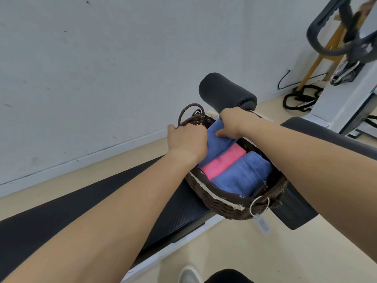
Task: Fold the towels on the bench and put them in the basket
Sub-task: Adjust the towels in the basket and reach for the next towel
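Roller behind basket, hands gripping blue towel

1. The basket is rough woven wicker, dark brown, lined with cloth edged in pale lace.
2. The blue towels and pink towel are soft, matt, fuzzy cloth.
3. The tabletop is black, matt, ribbed padding.

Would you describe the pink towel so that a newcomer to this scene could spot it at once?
Find the brown wicker basket on the black bench. Inside, the pink towel lies in the middle, between the far blue towel and the near blue towel; it alone is pink.
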A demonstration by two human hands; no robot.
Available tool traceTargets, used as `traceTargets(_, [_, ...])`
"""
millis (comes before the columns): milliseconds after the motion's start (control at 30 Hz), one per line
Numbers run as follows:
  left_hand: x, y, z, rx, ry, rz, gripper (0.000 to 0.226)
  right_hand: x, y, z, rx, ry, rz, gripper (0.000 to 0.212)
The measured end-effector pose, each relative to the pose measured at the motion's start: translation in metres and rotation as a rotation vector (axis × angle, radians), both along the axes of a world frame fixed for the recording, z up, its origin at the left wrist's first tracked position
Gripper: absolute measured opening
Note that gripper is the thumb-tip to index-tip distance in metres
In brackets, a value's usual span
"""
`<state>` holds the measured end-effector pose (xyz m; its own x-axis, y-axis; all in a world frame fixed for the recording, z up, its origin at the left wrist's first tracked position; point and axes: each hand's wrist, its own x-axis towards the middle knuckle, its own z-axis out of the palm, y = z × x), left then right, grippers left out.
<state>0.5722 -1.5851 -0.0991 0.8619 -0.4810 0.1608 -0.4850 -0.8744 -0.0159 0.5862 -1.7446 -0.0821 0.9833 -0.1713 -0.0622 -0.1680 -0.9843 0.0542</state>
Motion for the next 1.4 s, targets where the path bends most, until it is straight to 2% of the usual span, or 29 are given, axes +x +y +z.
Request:
traceTargets(67, [0.002,0.001,-0.002,0.076,-0.118,-0.030,0.011,-0.004,-0.002,-0.003,-0.111,-0.129,0.092,0.034])
traceTargets(133, [0.003,0.003,-0.002,0.097,-0.127,-0.072,0.015,-0.008,-0.002,-0.002,-0.155,-0.200,0.221,0.033])
traceTargets(200, [0.003,0.004,-0.003,0.094,-0.080,-0.095,0.003,-0.009,-0.002,0.000,-0.138,-0.131,0.316,0.026])
traceTargets(233, [0.005,0.005,-0.003,0.091,-0.060,-0.087,0.009,-0.009,-0.004,0.001,-0.127,-0.078,0.331,0.028])
traceTargets(367, [0.015,0.011,-0.002,0.035,0.096,-0.034,0.023,-0.008,-0.010,0.007,-0.051,0.056,0.293,0.046])
traceTargets(600, [0.026,0.003,-0.010,0.140,0.023,-0.095,0.027,0.000,-0.010,-0.008,-0.052,0.073,0.280,0.050])
traceTargets(733, [0.029,-0.003,-0.011,0.184,0.010,-0.100,0.040,0.000,-0.005,-0.006,-0.112,0.090,0.297,0.049])
traceTargets(867, [0.019,0.005,-0.001,0.155,0.026,-0.136,0.030,-0.011,-0.003,0.001,-0.094,0.137,0.238,0.053])
traceTargets(933, [0.012,0.019,0.008,0.030,0.053,-0.164,0.015,-0.022,0.002,0.006,-0.056,0.155,0.178,0.053])
traceTargets(1000, [0.004,0.038,0.018,-0.115,0.097,-0.139,0.024,-0.037,0.011,0.011,0.001,0.107,0.104,0.049])
traceTargets(1067, [-0.007,0.059,0.028,-0.193,0.127,-0.093,0.024,-0.052,0.022,0.017,0.054,0.019,0.037,0.043])
traceTargets(1167, [-0.031,0.095,0.041,-0.163,0.156,-0.035,0.033,-0.077,0.045,0.029,0.089,-0.073,0.004,0.040])
traceTargets(1267, [-0.061,0.136,0.052,-0.076,0.175,0.016,0.043,-0.102,0.077,0.045,0.120,-0.087,0.038,0.039])
traceTargets(1400, [-0.106,0.201,0.066,-0.068,0.115,0.096,0.037,-0.134,0.135,0.069,0.124,-0.085,0.140,0.032])
